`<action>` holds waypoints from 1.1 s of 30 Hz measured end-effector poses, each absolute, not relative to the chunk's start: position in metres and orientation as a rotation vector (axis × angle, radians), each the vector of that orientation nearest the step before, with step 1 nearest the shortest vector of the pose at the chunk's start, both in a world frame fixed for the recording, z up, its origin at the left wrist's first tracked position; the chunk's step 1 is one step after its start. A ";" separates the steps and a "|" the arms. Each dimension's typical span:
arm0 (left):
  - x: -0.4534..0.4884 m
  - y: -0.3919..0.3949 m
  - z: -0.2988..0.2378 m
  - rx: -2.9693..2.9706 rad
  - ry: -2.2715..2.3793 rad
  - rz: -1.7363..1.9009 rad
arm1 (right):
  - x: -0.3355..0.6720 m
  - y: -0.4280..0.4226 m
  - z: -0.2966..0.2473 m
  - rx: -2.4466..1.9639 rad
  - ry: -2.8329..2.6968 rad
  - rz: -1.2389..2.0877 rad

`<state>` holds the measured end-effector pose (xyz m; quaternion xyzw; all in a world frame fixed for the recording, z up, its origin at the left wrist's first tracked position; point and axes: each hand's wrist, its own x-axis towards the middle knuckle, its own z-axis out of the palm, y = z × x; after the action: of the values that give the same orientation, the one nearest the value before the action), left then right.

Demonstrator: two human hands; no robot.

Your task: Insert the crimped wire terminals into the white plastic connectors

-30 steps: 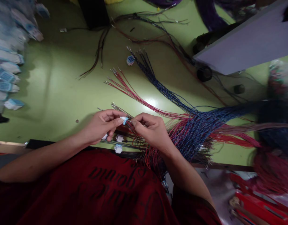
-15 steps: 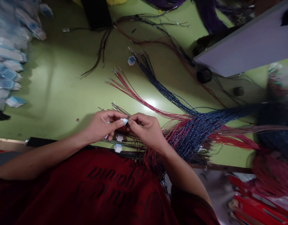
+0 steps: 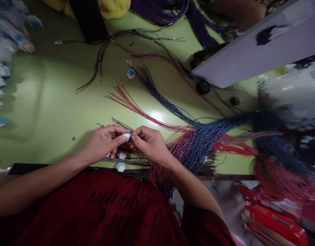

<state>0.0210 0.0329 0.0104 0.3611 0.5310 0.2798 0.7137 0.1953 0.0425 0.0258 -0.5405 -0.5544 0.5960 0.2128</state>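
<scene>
To the left of the blue wire bundle (image 3: 198, 140), the left hand (image 3: 102, 142) pinches a white-and-blue connector (image 3: 126, 137) firmly between thumb and forefinger; its blue face is turned toward the bundle, probably so that the other fingers can reach it easily. The right hand (image 3: 149, 143), nearer to the bundle, has its fingertips pressed together just beside this face; it seems to grip a thin dark wire (image 3: 131, 140), although the fingers hide most of it. The red wires (image 3: 160, 123) point their metal ends away from the bundle, perhaps to avoid tangling. Right of the bundle, a whitish plastic bag (image 3: 288, 89) has contents which cannot be told.
</scene>
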 end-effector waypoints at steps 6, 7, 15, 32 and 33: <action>0.020 0.032 0.008 0.663 1.189 0.697 | 0.254 0.112 0.012 -1.847 -1.926 0.534; 0.020 0.032 0.007 0.639 1.189 0.702 | 0.264 0.125 0.008 -1.963 -1.990 0.325; 0.020 0.032 0.008 0.575 1.172 0.696 | 0.303 0.143 -0.004 -2.030 -2.122 0.017; 0.019 0.029 0.001 0.717 1.014 0.696 | 0.221 0.040 0.042 -1.359 -2.114 0.795; 0.019 0.029 0.000 0.731 1.013 0.690 | 0.217 0.038 0.037 -1.387 -2.027 0.906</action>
<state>0.0186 0.0294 0.0002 0.3352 0.4647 0.3163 0.7561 0.2169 0.0383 0.0365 -0.5118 -0.7479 0.3342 0.2591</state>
